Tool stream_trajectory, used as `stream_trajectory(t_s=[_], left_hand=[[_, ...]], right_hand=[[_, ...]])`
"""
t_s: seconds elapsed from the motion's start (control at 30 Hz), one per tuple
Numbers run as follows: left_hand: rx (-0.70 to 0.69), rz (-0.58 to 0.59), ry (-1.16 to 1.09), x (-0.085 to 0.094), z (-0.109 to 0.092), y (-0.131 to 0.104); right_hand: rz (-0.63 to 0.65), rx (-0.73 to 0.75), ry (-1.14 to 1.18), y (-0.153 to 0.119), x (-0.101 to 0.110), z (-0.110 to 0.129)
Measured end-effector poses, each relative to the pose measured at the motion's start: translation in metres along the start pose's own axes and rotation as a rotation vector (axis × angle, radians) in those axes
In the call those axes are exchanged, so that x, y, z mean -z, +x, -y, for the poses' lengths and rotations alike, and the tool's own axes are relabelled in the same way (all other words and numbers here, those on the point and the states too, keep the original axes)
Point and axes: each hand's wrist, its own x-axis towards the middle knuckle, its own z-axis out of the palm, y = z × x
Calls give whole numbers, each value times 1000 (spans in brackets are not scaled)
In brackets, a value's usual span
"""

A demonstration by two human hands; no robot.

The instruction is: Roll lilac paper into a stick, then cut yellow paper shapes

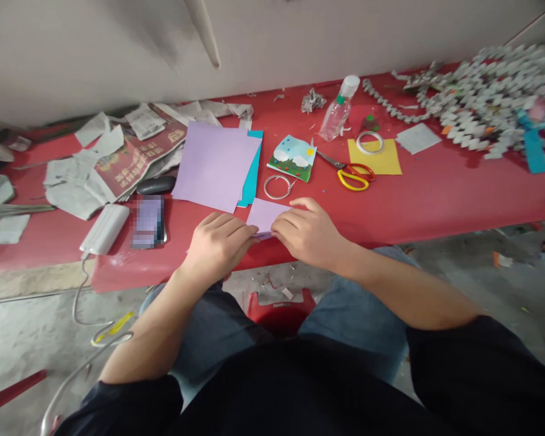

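Note:
Near the front edge of the red table, a small piece of purple paper [267,212] lies between my hands, its near edge folded over. My left hand [222,242] has its fingers closed on the left end of that fold. On the right end, the bent fingers of my right hand [307,231] pinch the paper, with the index finger lifted a little. Just behind are larger purple sheets [215,163] over blue paper [254,166]. A thin roll of tape [277,187] sits close to my right hand.
Scissors [352,171], a picture card [293,157], yellow paper [386,163] with a tape roll [370,142] and a plastic bottle [336,115] lie behind. A phone [148,222], a white power bank [105,229] and newspaper [138,157] are left. Folded-paper chains [481,97] pile up right.

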Motion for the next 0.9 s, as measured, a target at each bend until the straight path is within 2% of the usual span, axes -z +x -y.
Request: stream_trajectory(t_s=[0.33,0.53,0.9], left_hand=[[-40,28,52,2,-1,1],[-53,42,71,3,0,1],[-22,40,-26,1,1,-2]], right_hand=[[20,20,-38,1,0,2],[-18,30,-39,1,3,1],[-95,30,-52,0,1,0]])
